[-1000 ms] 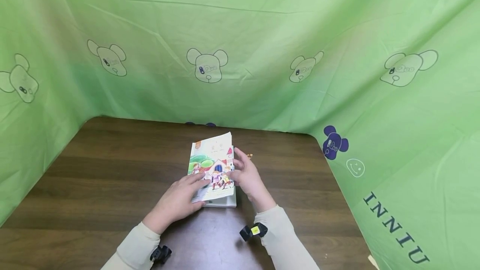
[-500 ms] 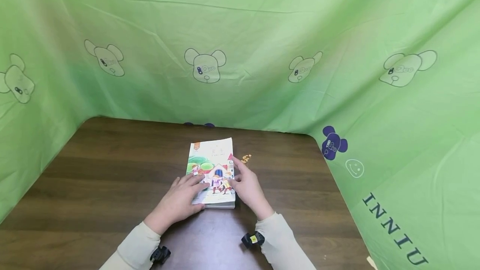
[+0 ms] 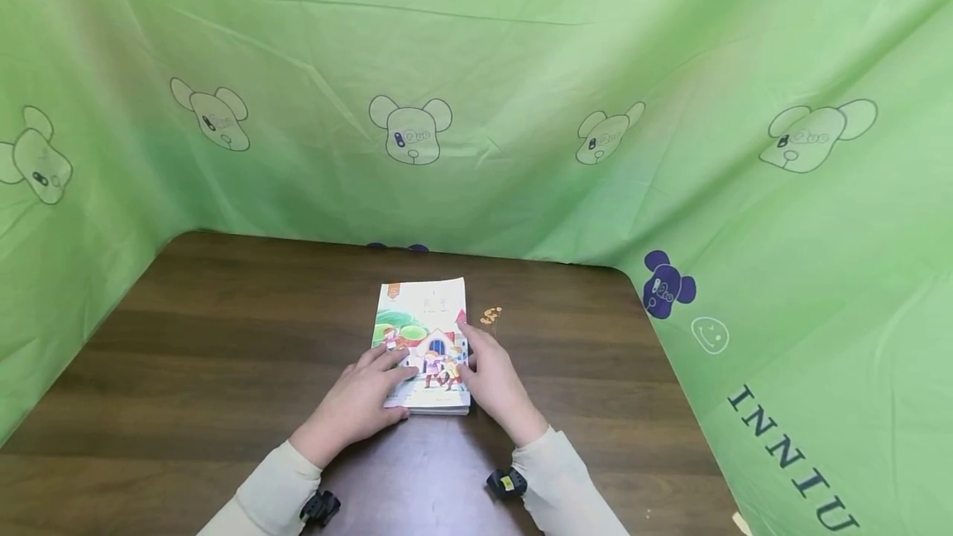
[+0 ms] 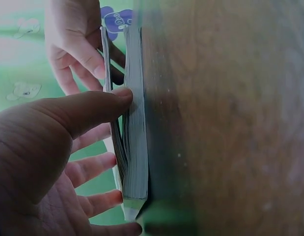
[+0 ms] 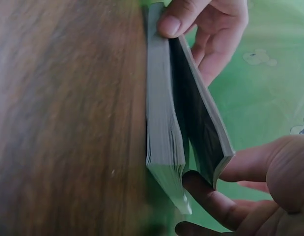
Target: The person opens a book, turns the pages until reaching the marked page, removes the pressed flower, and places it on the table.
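Observation:
A thick paperback book with an illustrated cover lies on the table near the middle. My left hand rests on its lower left, fingers spread and fairly straight on the cover. In the left wrist view, the left thumb presses the page edges at the bottom. At the right side, my right hand pinches the cover and front pages between thumb and forefinger. This front section stands slightly lifted in the right wrist view, with a dark gap above the page block.
A dark wooden table lies under the book. Beyond the right hand is a small orange-gold mark on the tabletop. A green curtain with bear drawings surrounds the back and sides.
The lifted front section of the book has come down towards the page block. My right hand has lowered with it and shifted slightly nearer. The left hand has hardly moved.

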Demonstrator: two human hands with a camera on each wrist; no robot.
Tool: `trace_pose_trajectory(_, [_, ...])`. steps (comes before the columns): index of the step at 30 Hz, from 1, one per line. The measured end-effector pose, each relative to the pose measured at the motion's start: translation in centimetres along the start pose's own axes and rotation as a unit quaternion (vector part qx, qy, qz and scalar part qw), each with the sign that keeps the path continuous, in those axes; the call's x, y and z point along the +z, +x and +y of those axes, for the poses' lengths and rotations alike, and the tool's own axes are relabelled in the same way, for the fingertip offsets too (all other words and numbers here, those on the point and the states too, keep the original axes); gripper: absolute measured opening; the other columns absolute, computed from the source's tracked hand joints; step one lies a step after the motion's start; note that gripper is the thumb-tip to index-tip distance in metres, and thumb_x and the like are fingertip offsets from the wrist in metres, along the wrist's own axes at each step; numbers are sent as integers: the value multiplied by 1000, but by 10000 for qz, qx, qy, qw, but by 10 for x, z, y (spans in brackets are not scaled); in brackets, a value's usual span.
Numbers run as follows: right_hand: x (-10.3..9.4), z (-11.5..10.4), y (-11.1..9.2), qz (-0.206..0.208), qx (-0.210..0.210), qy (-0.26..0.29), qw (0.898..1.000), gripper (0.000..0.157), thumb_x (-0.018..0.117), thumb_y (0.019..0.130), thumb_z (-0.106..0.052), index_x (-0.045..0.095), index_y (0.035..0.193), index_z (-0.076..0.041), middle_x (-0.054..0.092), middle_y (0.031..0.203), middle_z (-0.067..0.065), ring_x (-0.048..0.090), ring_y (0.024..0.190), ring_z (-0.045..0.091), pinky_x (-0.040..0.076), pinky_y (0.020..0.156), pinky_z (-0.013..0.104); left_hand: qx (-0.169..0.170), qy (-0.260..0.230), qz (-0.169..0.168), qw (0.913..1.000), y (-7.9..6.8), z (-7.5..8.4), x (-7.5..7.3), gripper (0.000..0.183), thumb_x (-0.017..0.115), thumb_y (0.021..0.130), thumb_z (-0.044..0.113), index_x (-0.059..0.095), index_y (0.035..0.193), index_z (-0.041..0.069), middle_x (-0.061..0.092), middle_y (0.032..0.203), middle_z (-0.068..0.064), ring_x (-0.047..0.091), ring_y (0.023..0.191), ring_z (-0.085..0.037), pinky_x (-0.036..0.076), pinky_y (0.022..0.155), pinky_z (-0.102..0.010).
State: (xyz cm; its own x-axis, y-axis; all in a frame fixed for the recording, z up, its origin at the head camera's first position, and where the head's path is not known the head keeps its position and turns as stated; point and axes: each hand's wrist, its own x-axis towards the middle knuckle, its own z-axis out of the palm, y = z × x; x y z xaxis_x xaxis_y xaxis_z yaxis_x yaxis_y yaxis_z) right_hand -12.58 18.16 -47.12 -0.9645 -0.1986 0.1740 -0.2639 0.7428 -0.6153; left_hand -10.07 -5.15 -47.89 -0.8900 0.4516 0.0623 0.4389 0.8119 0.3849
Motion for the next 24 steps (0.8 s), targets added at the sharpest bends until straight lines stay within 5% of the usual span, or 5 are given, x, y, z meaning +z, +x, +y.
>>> trace_pose_trajectory(3, [1,1,-2,48,-376,-295,9988,66,74,90,0,49,151,-4,48,152,23,68,108,27,55,97,41,36,36,51,10000,0,-2,1,58,85,85,36,67,137,21,51,155,-6,38,147,-39,44,105,-65])
trace_pose_trajectory(7, [2,2,-7,7,-767,-715,9945,62,73,90,-3,51,149,-4,44,156,23,52,137,38,46,111,49,76,64,65,9999,0,-3,3,57,84,85,36,67,138,20,51,155,-7,38,147,-39,45,105,-64])
trace_pose_trajectory(24, [-3,8,-19,-331,-1568,-1701,9723,58,72,95,-14,53,149,-10,44,157,17,58,132,34,49,105,59,147,302,23,9994,3,-2,1,55,85,83,38,70,133,20,54,151,-8,42,143,-40,45,105,-63])
